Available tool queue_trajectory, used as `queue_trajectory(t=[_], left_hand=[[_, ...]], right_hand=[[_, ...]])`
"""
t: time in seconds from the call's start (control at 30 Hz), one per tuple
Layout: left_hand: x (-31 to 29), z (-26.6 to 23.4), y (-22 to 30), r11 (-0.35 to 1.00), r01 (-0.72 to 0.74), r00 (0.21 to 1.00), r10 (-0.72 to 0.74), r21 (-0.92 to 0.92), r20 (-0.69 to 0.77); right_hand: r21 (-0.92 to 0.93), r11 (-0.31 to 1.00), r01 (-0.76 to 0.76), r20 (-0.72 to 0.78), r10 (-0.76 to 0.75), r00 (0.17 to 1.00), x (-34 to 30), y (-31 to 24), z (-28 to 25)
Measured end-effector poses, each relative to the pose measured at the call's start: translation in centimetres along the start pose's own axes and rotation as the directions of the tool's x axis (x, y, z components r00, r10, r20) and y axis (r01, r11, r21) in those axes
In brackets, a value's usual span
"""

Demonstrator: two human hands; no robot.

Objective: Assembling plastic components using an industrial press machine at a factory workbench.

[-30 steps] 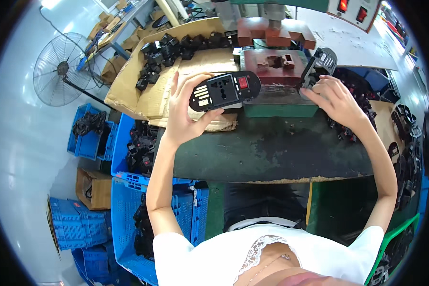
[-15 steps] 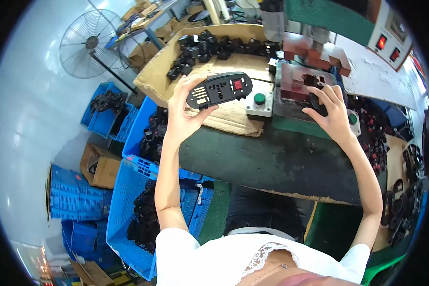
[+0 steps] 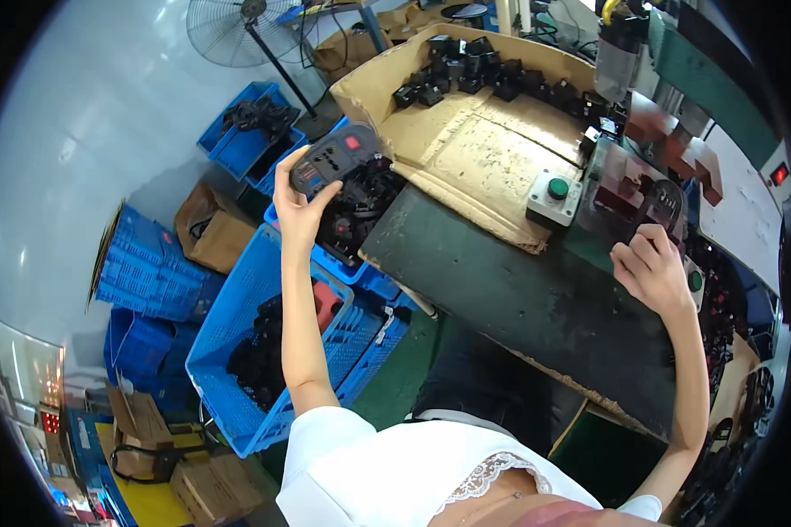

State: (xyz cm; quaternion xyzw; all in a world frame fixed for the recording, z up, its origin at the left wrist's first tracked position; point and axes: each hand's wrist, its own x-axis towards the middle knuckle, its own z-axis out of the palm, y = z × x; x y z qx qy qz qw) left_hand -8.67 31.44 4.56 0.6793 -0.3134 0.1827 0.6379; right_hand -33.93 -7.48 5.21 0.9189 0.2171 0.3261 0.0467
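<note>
My left hand [image 3: 301, 200] is closed on a black oval socket panel [image 3: 336, 158] with a red switch, thumb along its lower edge. It holds the panel above a blue crate of black parts [image 3: 353, 211], left of the table. My right hand [image 3: 655, 268] has its fingers curled against the lower end of another black oval socket panel [image 3: 664, 204] with light slots. That panel stands tilted at the press fixture [image 3: 620, 180]; its lower end is hidden by the fingers. Beside the fixture is a box with a green push button [image 3: 558, 187].
A cardboard tray [image 3: 466, 154] with several black blocks [image 3: 475, 66] along its back lies on the dark table [image 3: 518, 299]. A red-brown press head [image 3: 677, 145] hangs over the fixture. A blue crate [image 3: 228, 299] stands at left, a fan [image 3: 250, 18] behind.
My view has turned left. My left hand has carried its socket panel left, off the cardboard tray to above the crate. My right hand's fingers have curled in, and a slotted panel now shows above them.
</note>
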Motion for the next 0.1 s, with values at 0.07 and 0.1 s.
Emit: queue_trajectory(t=[0.07, 0.1], left_hand=[[-0.7, -1.5, -2.9, 0.989, 0.128, 0.980, -0.137, -0.072, -0.143], [-1.1, -1.9, -3.8, 0.980, 0.194, 0.951, -0.200, -0.047, -0.234]], right_hand=[[0.009, 0.999, 0.035, 0.016, -0.035, 0.999, -0.5, 1.0, 0.3], [0.044, 0.997, 0.063, 0.021, -0.064, 0.998, -0.4, 1.9, 0.2]])
